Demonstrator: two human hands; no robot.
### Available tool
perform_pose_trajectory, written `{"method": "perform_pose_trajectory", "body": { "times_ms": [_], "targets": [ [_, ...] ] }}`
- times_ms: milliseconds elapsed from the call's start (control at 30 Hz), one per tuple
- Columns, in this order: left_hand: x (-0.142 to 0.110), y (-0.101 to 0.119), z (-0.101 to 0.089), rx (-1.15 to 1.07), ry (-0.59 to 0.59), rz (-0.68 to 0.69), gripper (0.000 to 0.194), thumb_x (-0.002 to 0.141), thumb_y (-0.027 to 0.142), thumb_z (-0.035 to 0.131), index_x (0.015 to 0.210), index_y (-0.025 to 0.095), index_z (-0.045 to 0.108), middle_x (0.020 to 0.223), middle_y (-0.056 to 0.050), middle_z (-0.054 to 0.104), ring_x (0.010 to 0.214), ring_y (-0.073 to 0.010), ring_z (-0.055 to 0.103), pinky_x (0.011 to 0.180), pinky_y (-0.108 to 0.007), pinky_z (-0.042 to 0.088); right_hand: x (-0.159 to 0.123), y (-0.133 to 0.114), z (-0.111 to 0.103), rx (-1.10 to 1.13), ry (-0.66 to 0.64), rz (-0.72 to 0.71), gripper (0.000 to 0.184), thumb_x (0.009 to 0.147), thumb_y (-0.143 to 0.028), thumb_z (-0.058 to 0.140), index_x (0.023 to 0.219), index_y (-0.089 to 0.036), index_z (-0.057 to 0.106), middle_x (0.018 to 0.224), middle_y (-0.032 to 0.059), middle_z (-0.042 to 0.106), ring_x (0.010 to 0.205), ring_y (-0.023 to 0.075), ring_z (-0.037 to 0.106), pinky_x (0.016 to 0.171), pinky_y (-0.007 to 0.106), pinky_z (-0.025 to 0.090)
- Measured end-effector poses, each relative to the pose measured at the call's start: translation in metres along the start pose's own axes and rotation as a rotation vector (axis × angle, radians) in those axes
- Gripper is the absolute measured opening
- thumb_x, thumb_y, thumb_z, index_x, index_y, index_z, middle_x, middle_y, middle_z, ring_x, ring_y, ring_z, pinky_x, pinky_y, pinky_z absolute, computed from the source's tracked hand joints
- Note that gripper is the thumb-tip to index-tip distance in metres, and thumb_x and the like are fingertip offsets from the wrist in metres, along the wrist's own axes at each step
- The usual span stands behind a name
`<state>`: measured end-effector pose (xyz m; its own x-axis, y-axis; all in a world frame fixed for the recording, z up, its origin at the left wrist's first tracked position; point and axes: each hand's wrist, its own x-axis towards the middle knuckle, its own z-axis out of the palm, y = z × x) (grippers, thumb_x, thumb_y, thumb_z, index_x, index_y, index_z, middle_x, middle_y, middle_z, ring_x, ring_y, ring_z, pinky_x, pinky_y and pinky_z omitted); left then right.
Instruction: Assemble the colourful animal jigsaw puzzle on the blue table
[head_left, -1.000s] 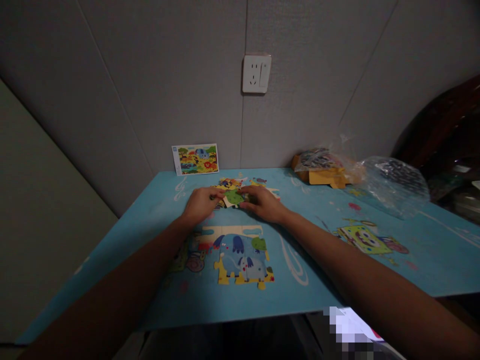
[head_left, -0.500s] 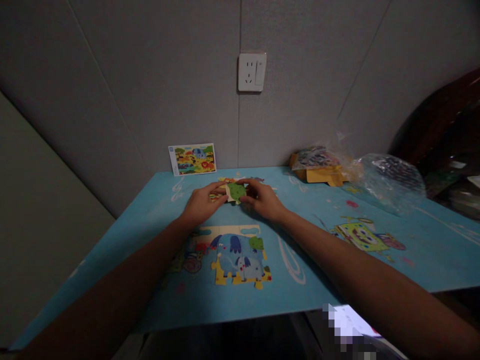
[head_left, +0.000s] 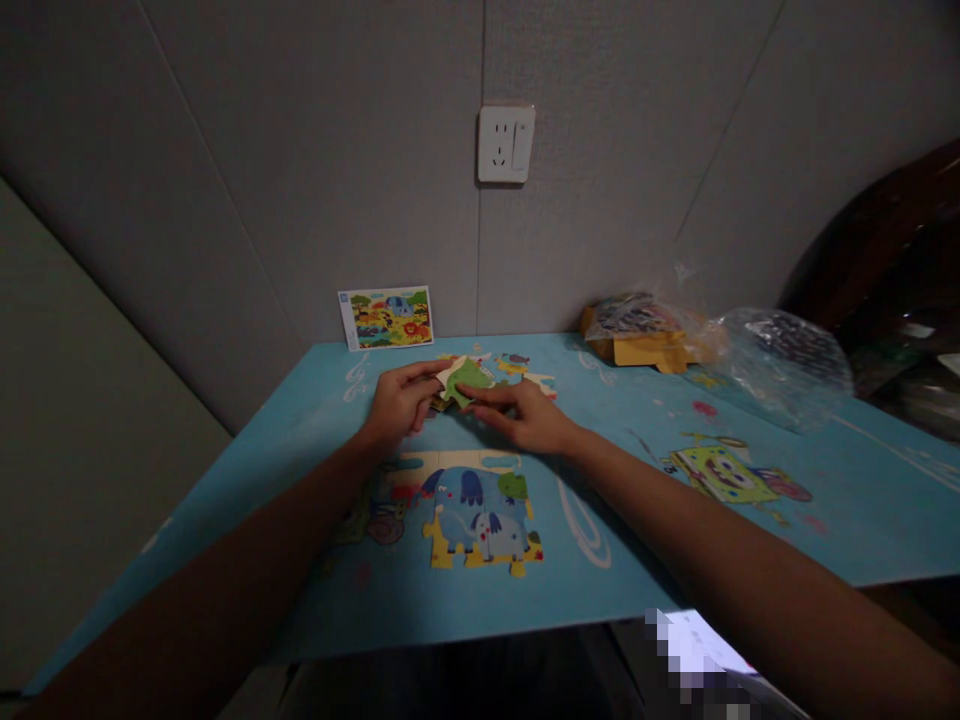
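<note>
A green and cream puzzle piece (head_left: 469,377) is held tilted between my hands above the far half of the table. My left hand (head_left: 397,405) grips its left side, with darker pieces just under it. The fingers of my right hand (head_left: 529,415) close on its lower right edge, thumb below. Loose puzzle pieces (head_left: 513,363) lie behind, partly hidden by the hands. Nearer me, a joined section of puzzle with blue elephants (head_left: 480,515) lies flat; my left forearm passes close to its left side.
A picture card of the animal scene (head_left: 386,318) leans on the wall at the back left. A yellow packet (head_left: 649,350) and a crumpled clear plastic bag (head_left: 784,365) lie at the back right. The blue table cover (head_left: 637,590) has printed cartoon figures. A wall socket (head_left: 505,145) is above.
The green piece has turned and tipped in my hands. My right hand has shifted lower, its fingers now across the piece, uncovering loose pieces behind.
</note>
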<state>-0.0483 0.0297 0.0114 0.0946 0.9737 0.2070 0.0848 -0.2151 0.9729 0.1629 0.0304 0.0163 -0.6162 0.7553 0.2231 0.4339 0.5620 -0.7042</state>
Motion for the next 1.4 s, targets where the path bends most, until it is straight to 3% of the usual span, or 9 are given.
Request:
{"method": "perform_pose_trajectory", "body": {
  "times_ms": [133,233,367,467,633,800,967,1133,1400],
  "targets": [
    [0.001,-0.003,0.003,0.128,0.039,0.033,0.026,0.077,0.03,0.066,0.095,0.013,0.072,0.045,0.006,0.052,0.03,-0.0045,0.034,0.032,-0.018,0.026,0.003,0.003,0.001,-0.073,-0.01,0.032,0.04,0.088,-0.045,0.052,0.086,-0.012,0.074,0.053,-0.0016,0.054,0.048,0.0086,0.036,0.052,0.025,0.027],
    [0.0,-0.002,0.007,0.201,0.017,0.157,0.015,0.075,0.025,0.068,0.084,0.014,0.071,0.073,-0.002,0.069,0.052,-0.0085,0.057,0.048,-0.019,0.045,0.005,0.007,-0.002,-0.063,0.167,0.112,0.046,0.085,-0.051,0.055,0.057,-0.015,0.058,0.048,-0.0028,0.044,0.047,0.0081,0.033,0.05,0.026,0.024],
    [-0.003,-0.001,0.011,0.133,-0.127,0.202,0.031,0.075,0.025,0.069,0.105,0.015,0.065,0.085,-0.005,0.071,0.077,-0.0154,0.066,0.067,-0.025,0.053,0.004,0.009,-0.006,0.017,0.282,0.073,0.035,0.077,-0.049,0.067,0.069,-0.017,0.055,0.055,-0.004,0.045,0.051,0.0085,0.036,0.05,0.025,0.026],
    [-0.005,-0.004,0.011,0.135,-0.199,0.185,0.035,0.078,0.027,0.068,0.11,0.014,0.063,0.08,-0.005,0.07,0.072,-0.015,0.066,0.066,-0.026,0.052,0.002,0.007,-0.007,0.053,0.198,0.007,0.031,0.079,-0.046,0.066,0.081,-0.016,0.058,0.058,-0.0035,0.047,0.052,0.0092,0.039,0.051,0.025,0.028],
    [-0.006,-0.002,0.007,0.418,-0.288,0.217,0.046,0.08,0.033,0.067,0.122,0.017,0.059,0.096,-0.006,0.069,0.064,-0.0125,0.061,0.064,-0.028,0.051,0.001,0.012,-0.019,0.148,-0.053,0.076,0.034,0.08,-0.046,0.062,0.067,-0.016,0.053,0.054,-0.0027,0.048,0.048,0.0082,0.039,0.046,0.024,0.026],
    [-0.021,0.014,0.009,0.938,-0.522,0.391,0.095,0.065,0.061,0.075,0.143,0.019,0.04,0.121,-0.012,0.06,0.115,-0.0314,0.055,0.099,-0.042,0.041,-0.005,0.031,-0.045,0.325,-0.383,0.289,0.04,0.075,-0.051,0.067,0.063,-0.017,0.05,0.051,-0.0003,0.059,0.036,0.0054,0.037,0.037,0.021,0.023],
    [-0.048,0.022,0.026,0.951,-0.822,0.54,0.135,0.048,0.077,0.073,0.152,0.009,0.018,0.138,-0.023,0.042,0.126,-0.0405,0.041,0.108,-0.051,0.029,-0.012,0.04,-0.058,0.367,-0.651,0.47,0.043,0.07,-0.054,0.071,0.067,-0.015,0.053,0.05,-0.0002,0.063,0.031,0.0038,0.035,0.032,0.019,0.019],
    [-0.057,0.022,0.036,0.951,-0.881,0.466,0.135,0.052,0.075,0.071,0.153,0.009,0.01,0.144,-0.025,0.034,0.13,-0.0421,0.034,0.108,-0.054,0.026,-0.013,0.036,-0.061,0.239,-0.806,0.524,0.043,0.071,-0.054,0.07,0.067,-0.014,0.055,0.057,0.0026,0.067,0.035,0.0051,0.044,0.033,0.019,0.019],
    [-0.047,0.022,0.029,0.962,-0.868,0.405,0.123,0.058,0.067,0.073,0.153,0.013,0.016,0.143,-0.021,0.037,0.131,-0.0399,0.034,0.11,-0.053,0.025,-0.011,0.036,-0.058,0.12,-0.838,0.541,0.047,0.067,-0.059,0.071,0.062,-0.013,0.058,0.057,0.0019,0.066,0.036,0.0054,0.045,0.034,0.02,0.021]
  ]
}}
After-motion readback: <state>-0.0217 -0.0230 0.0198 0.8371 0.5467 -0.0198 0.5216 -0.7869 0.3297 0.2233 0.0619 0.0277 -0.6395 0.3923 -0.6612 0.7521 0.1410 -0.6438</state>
